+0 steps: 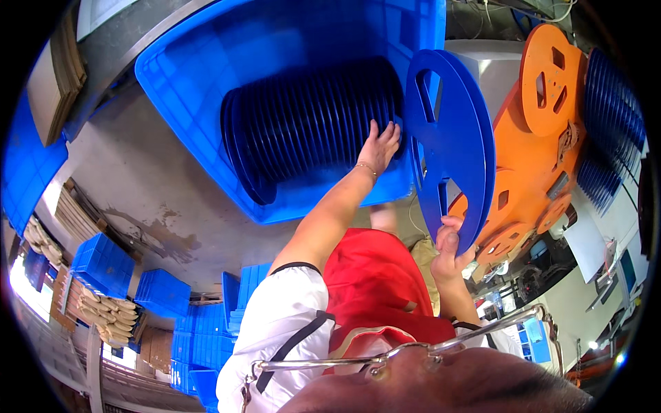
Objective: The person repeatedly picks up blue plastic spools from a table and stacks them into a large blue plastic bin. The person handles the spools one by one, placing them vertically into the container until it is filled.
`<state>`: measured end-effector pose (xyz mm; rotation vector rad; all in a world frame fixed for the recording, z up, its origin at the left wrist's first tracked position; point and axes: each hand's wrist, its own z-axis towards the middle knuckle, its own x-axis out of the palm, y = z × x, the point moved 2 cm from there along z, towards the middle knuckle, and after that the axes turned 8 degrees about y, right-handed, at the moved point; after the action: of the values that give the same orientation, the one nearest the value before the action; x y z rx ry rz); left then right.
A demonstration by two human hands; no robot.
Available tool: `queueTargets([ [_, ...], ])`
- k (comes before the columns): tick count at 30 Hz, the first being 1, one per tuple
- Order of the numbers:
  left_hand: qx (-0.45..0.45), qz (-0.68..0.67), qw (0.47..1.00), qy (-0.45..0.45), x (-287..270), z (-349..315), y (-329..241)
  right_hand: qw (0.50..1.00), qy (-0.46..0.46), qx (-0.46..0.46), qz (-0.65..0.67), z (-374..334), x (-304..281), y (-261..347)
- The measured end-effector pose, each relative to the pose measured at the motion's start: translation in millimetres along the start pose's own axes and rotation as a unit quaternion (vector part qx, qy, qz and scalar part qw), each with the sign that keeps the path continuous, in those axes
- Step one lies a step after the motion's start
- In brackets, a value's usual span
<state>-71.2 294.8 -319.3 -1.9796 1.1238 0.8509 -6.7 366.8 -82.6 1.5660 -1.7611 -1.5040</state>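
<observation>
A blue plastic reel (463, 131) with cut-out windows stands on edge at the right rim of the bin. My right hand (451, 253) is closed round its lower edge, thumb and fingers on the rim. Inside the large blue bin (186, 89) lies a long row of dark blue reels (310, 117), packed side by side on edge. My left hand (381, 146) rests on the right end of this row, its fingers stretched out over the reel edges. The held reel is just right of my left hand, apart from it.
An orange machine part with round slotted discs (544, 82) stands to the right. Beyond it are more dark blue reels (613, 103). Stacked blue crates (103, 265) and piled tan bundles (107, 316) are at the lower left. Flat boards (58, 89) stand at the upper left.
</observation>
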Motion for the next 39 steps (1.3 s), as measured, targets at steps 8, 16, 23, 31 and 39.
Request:
queueTargets([
  [8,-0.187,-0.257,0.906,-0.28,-34.7,-81.9,58.2,0.998,0.027,0.037,0.049,0.8,-1.2,-4.0],
  [16,-0.603,-0.26,0.751,-0.066,55.4,-250.7,122.9,0.984,0.102,0.104,0.107,1.1,23.8,16.2],
  [23,-0.51,-0.209,0.826,-0.12,-10.9,-301.1,86.8,0.966,0.18,0.137,0.123,-13.6,51.5,33.7],
  [31,-0.387,-0.248,0.849,-0.259,-128.4,-389.8,21.2,0.932,0.311,0.128,0.136,-58.7,102.7,40.7],
  [39,-0.263,-0.52,0.765,-0.273,-151.3,-374.5,-15.9,0.837,0.524,0.115,0.106,-92.6,117.8,59.6],
])
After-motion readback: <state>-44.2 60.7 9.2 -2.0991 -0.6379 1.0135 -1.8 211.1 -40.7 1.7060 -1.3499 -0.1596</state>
